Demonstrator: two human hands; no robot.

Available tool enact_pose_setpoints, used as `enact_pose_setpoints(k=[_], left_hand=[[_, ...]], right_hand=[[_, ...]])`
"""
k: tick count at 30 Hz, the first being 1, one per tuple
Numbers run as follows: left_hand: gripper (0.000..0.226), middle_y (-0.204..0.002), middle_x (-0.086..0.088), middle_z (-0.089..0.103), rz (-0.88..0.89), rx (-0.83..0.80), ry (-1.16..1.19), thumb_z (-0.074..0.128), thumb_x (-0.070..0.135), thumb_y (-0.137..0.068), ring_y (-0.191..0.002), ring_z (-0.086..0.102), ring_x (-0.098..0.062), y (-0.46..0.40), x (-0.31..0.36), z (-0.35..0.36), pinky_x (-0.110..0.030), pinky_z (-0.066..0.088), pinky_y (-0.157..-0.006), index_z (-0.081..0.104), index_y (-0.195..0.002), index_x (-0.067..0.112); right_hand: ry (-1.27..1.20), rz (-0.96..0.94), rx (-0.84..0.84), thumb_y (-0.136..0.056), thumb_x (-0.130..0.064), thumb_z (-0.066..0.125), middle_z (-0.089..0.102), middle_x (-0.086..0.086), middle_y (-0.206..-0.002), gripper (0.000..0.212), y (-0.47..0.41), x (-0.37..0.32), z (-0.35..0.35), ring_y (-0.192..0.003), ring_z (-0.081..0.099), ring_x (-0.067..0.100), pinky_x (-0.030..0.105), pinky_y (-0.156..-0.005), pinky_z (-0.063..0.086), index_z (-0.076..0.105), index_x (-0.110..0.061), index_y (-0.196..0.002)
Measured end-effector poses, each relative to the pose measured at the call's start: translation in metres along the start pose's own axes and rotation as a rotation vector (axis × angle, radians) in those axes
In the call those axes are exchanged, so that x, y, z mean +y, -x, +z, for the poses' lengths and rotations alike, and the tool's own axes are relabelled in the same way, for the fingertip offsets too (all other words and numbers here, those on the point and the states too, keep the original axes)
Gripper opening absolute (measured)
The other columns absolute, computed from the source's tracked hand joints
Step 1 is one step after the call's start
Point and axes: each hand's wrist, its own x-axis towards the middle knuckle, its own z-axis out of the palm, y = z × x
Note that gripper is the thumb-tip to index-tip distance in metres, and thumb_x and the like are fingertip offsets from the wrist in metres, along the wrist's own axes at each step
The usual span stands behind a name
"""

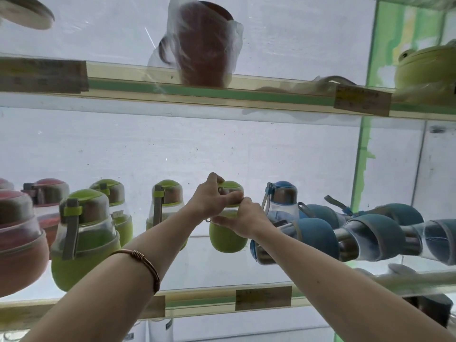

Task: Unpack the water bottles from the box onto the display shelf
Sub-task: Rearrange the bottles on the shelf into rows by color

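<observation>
Upper shelf: brown cup in clear plastic bag [202, 45], upright; yellow-green frog-lidded pot [424, 67] at far rt; beige price tag [362, 99] betw. them.

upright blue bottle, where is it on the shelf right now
In the head view the upright blue bottle stands on the lower shelf, right of centre, between the green bottle held by both hands and the blue bottles lying on their sides.

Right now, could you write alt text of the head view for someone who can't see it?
Two hands, left and right, hold a green bottle at a shelf. More green bottles stand to its left, and blue bottles lie to its right.
</observation>
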Motion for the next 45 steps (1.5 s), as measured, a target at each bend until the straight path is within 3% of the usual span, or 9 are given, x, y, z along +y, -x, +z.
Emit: enact_pose_setpoints(k=[5,10,20,26,29,34,40,42,45], left_hand=[[0.058,-0.093,0.007,0.059,0.057,0.076,0.045,0.077,0.042,-0.075,-0.078,0.057,-0.005,0.014,0.007,-0.004,-0.019,0.042,-0.049,0.048,-0.119,0.017],[0.063,-0.094,0.008,0.061,0.117,0.219,0.157,0.079,0.044,-0.070,-0.082,0.057,0.000,0.029,0.020,-0.015,-0.014,0.042,-0.062,0.051,-0.120,0.017],[0.063,-0.098,0.009,0.060,0.167,0.352,0.193,0.079,0.049,-0.067,-0.090,0.060,-0.004,0.063,0.035,-0.037,-0.013,0.044,-0.069,0.051,-0.116,0.021],[0.064,-0.113,0.004,0.060,0.069,0.205,0.184,0.069,0.055,-0.075,-0.099,0.059,-0.008,0.085,0.013,-0.054,-0.021,0.047,-0.070,0.049,-0.127,0.023],[0.060,-0.127,-0.003,0.054,0.062,0.093,0.214,0.052,0.064,-0.084,-0.112,0.057,-0.017,0.095,-0.006,-0.063,-0.034,0.049,-0.091,0.048,-0.130,0.025],[0.046,-0.128,-0.009,0.060,-0.043,-0.102,0.582,0.036,0.049,-0.098,-0.118,0.057,-0.023,0.111,-0.025,-0.081,-0.044,0.043,-0.103,0.051,-0.130,0.020],[0.035,-0.131,0.000,0.056,0.060,-0.172,0.487,0.042,0.029,-0.097,-0.121,0.054,-0.017,0.118,-0.038,-0.098,-0.034,0.052,-0.093,0.049,-0.131,0.034],[0.041,-0.134,-0.002,0.053,0.088,-0.135,0.423,0.051,0.032,-0.089,-0.122,0.054,-0.018,0.117,-0.040,-0.099,-0.035,0.052,-0.093,0.050,-0.129,0.037],[0.041,-0.128,0.002,0.054,0.146,-0.053,0.349,0.057,0.028,-0.088,-0.107,0.057,-0.004,0.117,-0.040,-0.097,-0.017,0.054,-0.077,0.050,-0.126,0.038]], right_hand=[[0.053,-0.094,0.048,-0.077,-0.059,0.067,0.055,0.005,-0.123,0.076,0.011,0.002,-0.007,-0.108,0.055,0.023,0.032,-0.083,0.048,0.042,-0.012,-0.131],[0.046,-0.188,0.104,-0.073,-0.065,0.066,0.050,0.004,-0.130,0.087,0.024,-0.003,-0.009,-0.119,0.050,0.023,0.039,-0.093,0.047,0.030,-0.016,-0.135],[-0.165,-0.319,0.158,-0.065,-0.058,0.078,0.049,0.001,-0.122,0.092,0.046,-0.009,-0.002,-0.109,0.052,0.019,0.037,-0.087,0.050,0.030,-0.019,-0.134],[-0.300,-0.341,0.088,-0.064,-0.045,0.084,0.050,-0.005,-0.110,0.084,0.062,-0.012,0.016,-0.099,0.053,0.014,0.023,-0.070,0.046,0.037,-0.018,-0.128],[-0.375,-0.340,0.019,-0.061,-0.045,0.086,0.055,-0.004,-0.112,0.084,0.065,-0.010,0.030,-0.101,0.057,0.014,0.023,-0.073,0.050,0.039,-0.020,-0.127],[-0.476,-0.359,-0.171,-0.061,-0.043,0.085,0.056,-0.009,-0.110,0.077,0.066,-0.016,0.044,-0.096,0.058,0.007,0.019,-0.072,0.052,0.041,-0.023,-0.122],[-0.507,-0.339,-0.414,-0.076,-0.031,0.077,0.059,-0.010,-0.110,0.056,0.060,-0.025,0.039,-0.100,0.056,0.008,0.017,-0.072,0.048,0.051,-0.026,-0.126],[-0.489,-0.340,-0.430,-0.079,-0.030,0.074,0.059,-0.014,-0.098,0.041,0.063,-0.028,0.039,-0.093,0.057,0.006,0.013,-0.066,0.046,0.054,-0.028,-0.114],[-0.499,-0.339,-0.373,-0.079,-0.029,0.075,0.057,-0.016,-0.090,0.029,0.068,-0.029,0.043,-0.084,0.056,0.002,0.011,-0.061,0.044,0.053,-0.027,-0.098]])
